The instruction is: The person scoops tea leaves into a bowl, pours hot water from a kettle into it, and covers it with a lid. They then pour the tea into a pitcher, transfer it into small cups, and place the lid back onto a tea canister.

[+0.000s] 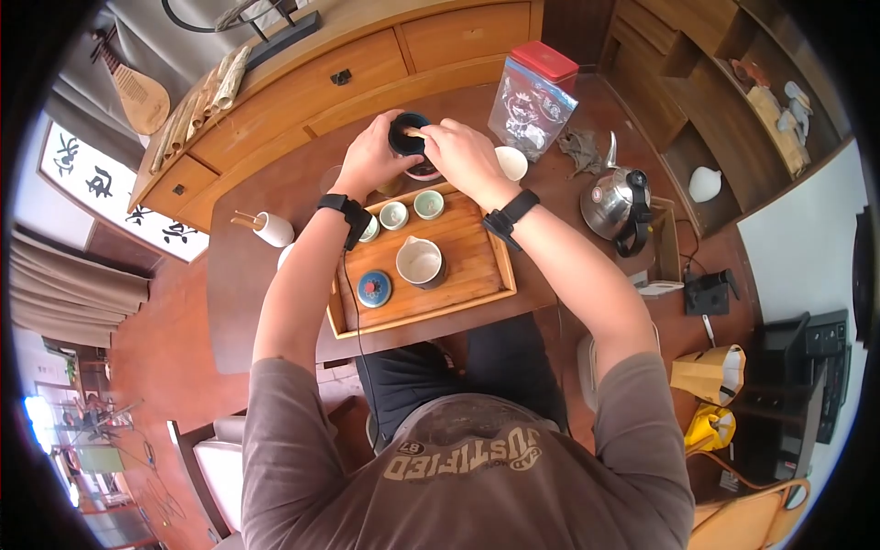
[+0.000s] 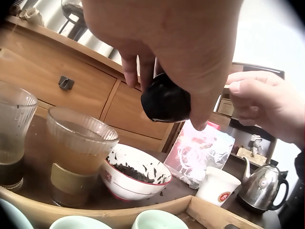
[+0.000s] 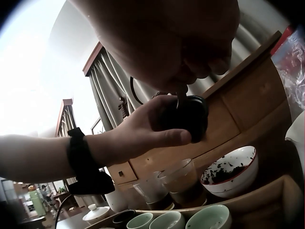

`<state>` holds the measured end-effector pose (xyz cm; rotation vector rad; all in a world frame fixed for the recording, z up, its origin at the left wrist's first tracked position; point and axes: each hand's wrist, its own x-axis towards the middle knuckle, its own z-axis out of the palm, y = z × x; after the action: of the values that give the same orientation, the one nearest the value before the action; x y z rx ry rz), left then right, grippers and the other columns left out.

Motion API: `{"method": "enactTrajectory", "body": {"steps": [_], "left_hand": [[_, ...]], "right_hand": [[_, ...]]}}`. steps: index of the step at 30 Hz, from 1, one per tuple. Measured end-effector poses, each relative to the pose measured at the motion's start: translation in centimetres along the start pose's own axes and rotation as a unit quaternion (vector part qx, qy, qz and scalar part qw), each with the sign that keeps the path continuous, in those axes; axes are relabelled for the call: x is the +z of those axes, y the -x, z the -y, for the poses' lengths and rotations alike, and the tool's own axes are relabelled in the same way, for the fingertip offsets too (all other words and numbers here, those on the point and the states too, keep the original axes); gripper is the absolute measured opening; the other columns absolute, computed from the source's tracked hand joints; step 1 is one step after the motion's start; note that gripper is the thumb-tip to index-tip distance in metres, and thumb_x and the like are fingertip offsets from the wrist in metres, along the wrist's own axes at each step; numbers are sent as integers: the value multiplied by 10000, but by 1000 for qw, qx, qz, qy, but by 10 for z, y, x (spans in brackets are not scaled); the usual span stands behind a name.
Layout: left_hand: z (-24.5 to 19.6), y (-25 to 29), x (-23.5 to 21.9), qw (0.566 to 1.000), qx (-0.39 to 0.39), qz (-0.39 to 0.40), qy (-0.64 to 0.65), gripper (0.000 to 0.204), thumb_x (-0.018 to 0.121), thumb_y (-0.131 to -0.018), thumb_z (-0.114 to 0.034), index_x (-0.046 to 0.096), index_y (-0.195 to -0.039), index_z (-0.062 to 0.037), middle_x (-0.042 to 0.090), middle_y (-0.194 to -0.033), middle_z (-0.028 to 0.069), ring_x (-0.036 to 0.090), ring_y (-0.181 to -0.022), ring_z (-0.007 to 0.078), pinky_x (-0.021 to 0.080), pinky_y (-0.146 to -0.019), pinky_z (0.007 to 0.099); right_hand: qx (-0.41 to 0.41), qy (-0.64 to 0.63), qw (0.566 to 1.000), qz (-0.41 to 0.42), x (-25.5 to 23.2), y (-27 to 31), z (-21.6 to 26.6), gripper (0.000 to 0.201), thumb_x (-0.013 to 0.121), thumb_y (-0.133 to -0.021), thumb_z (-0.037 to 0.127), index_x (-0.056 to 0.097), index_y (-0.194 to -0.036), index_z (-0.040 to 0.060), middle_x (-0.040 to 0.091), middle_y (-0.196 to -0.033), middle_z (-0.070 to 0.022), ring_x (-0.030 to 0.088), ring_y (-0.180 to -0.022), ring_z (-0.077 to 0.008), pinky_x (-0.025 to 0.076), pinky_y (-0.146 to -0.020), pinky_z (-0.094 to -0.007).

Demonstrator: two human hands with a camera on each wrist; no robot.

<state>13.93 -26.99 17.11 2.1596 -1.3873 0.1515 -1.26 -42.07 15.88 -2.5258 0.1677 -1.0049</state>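
Observation:
Raised above the far edge of the tray, the left hand (image 1: 371, 158) (image 2: 167, 43) (image 3: 138, 128) grips a small black vessel (image 2: 164, 102) (image 3: 195, 119), tilted with its mouth toward the body. Fingers of the right hand (image 1: 466, 160) (image 2: 269, 102) (image 3: 167, 40) pinch a thin light-coloured tool (image 1: 415, 133) (image 3: 181, 97), its end at the vessel's mouth. Below the vessel stands a white bowl with a red rim (image 2: 138, 192) (image 3: 238, 183), holding dark leaves; some leaves cling to its inner wall. The hands partly hide this bowl in the head view.
On the wooden tray (image 1: 467, 295) stand pale green cups, a pitcher (image 1: 421, 263) and a blue lid (image 1: 374, 289). Glasses of liquid (image 2: 78, 157) stand left of the bowl. A white cup (image 1: 511, 164), plastic bag (image 1: 530, 110) and steel kettle (image 1: 610, 206) are to the right.

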Motion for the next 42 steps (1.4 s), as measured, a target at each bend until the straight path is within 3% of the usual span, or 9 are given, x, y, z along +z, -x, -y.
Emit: {"method": "enactTrajectory", "body": {"steps": [10,14,22,25,29,31,34,37,42], "left_hand": [[6,-5,4,996,64,-62,-23,855,953,-744,-302,545,-1465,-90,702,-1294,146,673,-1225,378,550,-1037,466],[4,-3,4,995,75,-64,-31,861,958,-732,-290,544,-1461,-91,700,-1295,142,671,-1222,376,546,-1041,469],[2,-6,4,989,116,-75,-52,837,946,-733,-266,544,-1447,-96,688,-1296,146,661,-1223,382,543,-1039,475],[1,-5,2,987,131,-77,-53,831,944,-733,-261,544,-1442,-96,684,-1302,150,657,-1228,385,546,-1034,473],[-3,-7,1,988,136,-68,-42,823,941,-740,-252,542,-1442,-94,680,-1315,151,656,-1227,391,548,-1033,473],[-5,-8,0,984,154,-75,-39,814,947,-740,-214,561,-1438,-48,678,-1345,195,647,-1258,413,539,-1063,478],[-5,-7,-1,986,146,-68,-40,825,949,-733,-191,558,-1443,-43,670,-1362,203,639,-1275,412,535,-1076,476],[-4,-5,1,984,152,-81,-52,832,942,-739,-209,530,-1451,-83,666,-1346,164,643,-1248,400,547,-1048,477],[-7,-7,-1,986,146,-70,-32,843,941,-741,-205,525,-1465,-88,657,-1370,161,634,-1267,399,546,-1059,474]], "right_hand": [[-46,-7,999,22,-9,-6,-12,179,686,-958,211,783,-946,60,707,-897,-135,720,-874,-367,598,-775,-503],[-18,-15,999,-28,-8,-15,-13,179,679,-957,211,789,-925,73,708,-891,-135,717,-862,-369,595,-768,-501],[-5,6,995,98,-15,-18,-7,207,695,-973,229,808,-1052,73,740,-967,-146,728,-911,-386,586,-800,-490],[17,-33,999,24,-21,-21,-3,218,682,-947,235,780,-881,51,726,-891,-162,724,-856,-390,589,-787,-519],[9,-19,1000,20,-13,-24,-6,218,677,-944,233,787,-891,53,731,-907,-169,725,-865,-393,587,-791,-522],[3,-1,998,67,-12,-24,-7,228,687,-972,250,807,-1034,66,745,-965,-155,727,-907,-394,588,-815,-494],[-6,-1,995,102,-16,-27,-7,229,693,-973,254,805,-1037,65,744,-967,-157,725,-910,-396,587,-819,-496],[10,-18,996,91,-27,-32,-5,226,689,-939,241,791,-887,45,743,-908,-178,731,-879,-399,590,-798,-515],[10,-30,999,36,-22,-31,-4,223,701,-931,250,792,-894,50,750,-916,-181,735,-874,-401,592,-791,-516]]}}
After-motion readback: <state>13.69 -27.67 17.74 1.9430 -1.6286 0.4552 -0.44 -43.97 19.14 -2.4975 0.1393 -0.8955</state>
